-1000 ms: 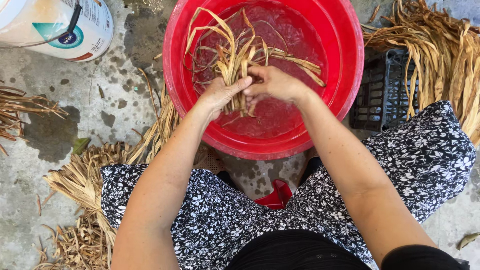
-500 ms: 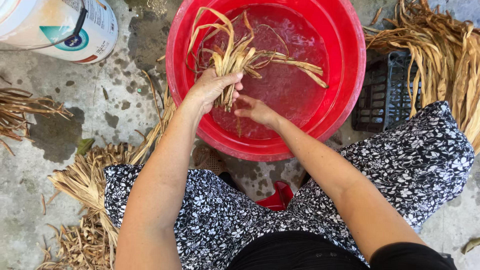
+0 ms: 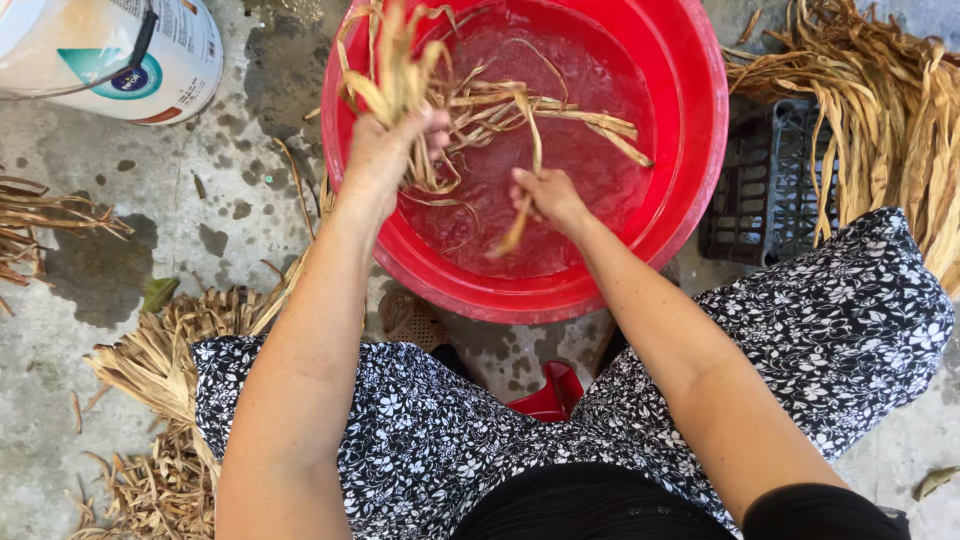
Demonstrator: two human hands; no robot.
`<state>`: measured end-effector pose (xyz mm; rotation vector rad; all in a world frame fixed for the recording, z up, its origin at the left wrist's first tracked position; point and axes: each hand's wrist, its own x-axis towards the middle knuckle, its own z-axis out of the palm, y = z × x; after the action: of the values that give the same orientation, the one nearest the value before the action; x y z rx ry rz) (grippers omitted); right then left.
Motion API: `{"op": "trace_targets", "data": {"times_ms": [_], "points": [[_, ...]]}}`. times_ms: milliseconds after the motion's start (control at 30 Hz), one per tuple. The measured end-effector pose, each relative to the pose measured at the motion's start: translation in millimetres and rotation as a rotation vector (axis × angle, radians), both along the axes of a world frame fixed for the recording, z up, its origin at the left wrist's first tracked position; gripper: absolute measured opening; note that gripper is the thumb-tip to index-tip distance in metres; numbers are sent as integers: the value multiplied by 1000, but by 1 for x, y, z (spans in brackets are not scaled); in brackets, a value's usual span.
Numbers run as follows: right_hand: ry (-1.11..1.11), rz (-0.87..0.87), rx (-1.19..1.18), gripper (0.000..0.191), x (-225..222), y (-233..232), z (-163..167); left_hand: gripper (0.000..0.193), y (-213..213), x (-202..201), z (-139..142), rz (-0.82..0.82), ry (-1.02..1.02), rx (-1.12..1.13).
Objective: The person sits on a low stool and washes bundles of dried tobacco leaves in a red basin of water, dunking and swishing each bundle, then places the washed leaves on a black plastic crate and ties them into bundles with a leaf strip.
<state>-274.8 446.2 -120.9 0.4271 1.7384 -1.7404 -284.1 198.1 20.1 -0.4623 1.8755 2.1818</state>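
Left hand point(image 3: 385, 150) clenched round a bunch of dried leaf strips point(image 3: 470, 100) over the red basin's point(image 3: 690, 190) left rim. Right hand point(image 3: 548, 198) pinches one strip point(image 3: 522, 215) near the basin's middle, above the water.

Bright, even daylight falls from above; shadows are soft and short. The water in the red basin point(image 3: 690, 150) glints faintly. Focus is sharp, edges slightly stretched.

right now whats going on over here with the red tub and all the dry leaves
A seated person is working over a red basin of water. The left hand grips a bundle of wet straw-coloured strips lifted above the water, while the right hand pinches one strip hanging down. More dried strips lie heaped on the concrete floor beside a black crate.
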Motion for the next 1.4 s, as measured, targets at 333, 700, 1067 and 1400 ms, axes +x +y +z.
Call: {"op": "trace_targets", "data": {"times_ms": [333, 700, 1067, 1400], "points": [[174, 223, -82, 40, -42, 9, 69, 21, 29, 21, -24, -328, -205, -39], [481, 46, 1219, 20, -41, 83, -2, 18, -8, 6, 3, -129, -215, -20], [646, 132, 1170, 31, -20, 60, 4, 19, 7, 11, -6, -222, -273, -88], [251, 156, 375, 11, -25, -12, 78, 31, 19, 21, -34, -254, -160, -103]]}}
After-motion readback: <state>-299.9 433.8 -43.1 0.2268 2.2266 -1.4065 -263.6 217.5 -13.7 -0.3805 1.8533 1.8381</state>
